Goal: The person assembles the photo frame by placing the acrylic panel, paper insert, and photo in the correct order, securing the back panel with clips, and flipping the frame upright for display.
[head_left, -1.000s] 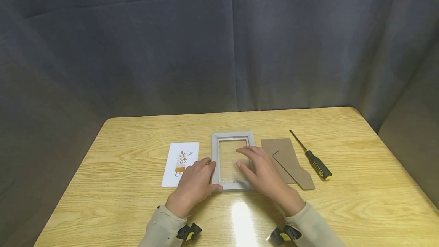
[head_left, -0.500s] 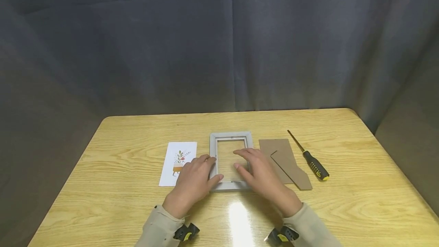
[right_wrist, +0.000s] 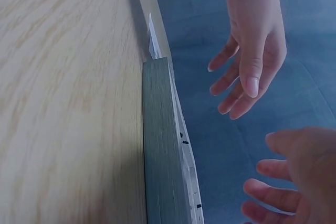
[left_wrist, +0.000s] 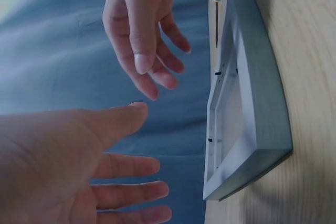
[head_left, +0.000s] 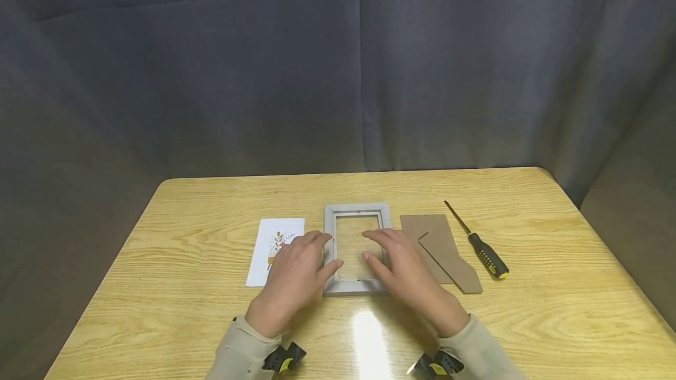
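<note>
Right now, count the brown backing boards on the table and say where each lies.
2: a rectangular board right of the grey frame, and a stand-shaped piece lying overlapped on it, toward the screwdriver. None seems hidden.

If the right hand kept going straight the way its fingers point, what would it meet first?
Probably the grey picture frame. The right hand hovers open above it, fingers aimed forward over the opening and apart from it in the wrist views. It would likely meet the clear pane or the far rail; depth is unclear.
</note>
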The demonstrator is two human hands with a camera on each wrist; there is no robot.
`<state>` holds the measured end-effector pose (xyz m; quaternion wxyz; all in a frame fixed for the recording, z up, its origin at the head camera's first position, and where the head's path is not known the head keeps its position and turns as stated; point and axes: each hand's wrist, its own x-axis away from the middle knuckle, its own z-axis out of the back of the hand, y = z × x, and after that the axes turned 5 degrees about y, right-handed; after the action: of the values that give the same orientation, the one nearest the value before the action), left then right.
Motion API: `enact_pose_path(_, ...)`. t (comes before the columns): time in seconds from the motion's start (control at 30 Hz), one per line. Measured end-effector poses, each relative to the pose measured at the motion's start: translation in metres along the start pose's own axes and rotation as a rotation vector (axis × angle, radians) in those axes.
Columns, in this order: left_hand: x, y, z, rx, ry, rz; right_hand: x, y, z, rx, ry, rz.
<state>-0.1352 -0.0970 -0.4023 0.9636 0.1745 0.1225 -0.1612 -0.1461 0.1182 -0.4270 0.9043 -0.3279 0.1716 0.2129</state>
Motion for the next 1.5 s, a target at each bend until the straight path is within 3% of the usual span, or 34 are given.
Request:
enact_pose_path(0.63,-0.002,-0.025,0.006,0.014,-0.012,0.126,0.004,-0.002,-0.007,-0.016,-0.026,-0.008)
enact_pose_path(1.03,0.000,-0.040,0.005,-0.078,-0.172,0.239,0.006,-0.006,-0.009,0.019,-0.046,0.006)
enact_pose_path(1.5,0.001,-0.048,0.003,-0.026,-0.252,0.314,0.006,-0.009,-0.009,0.027,-0.046,0.004)
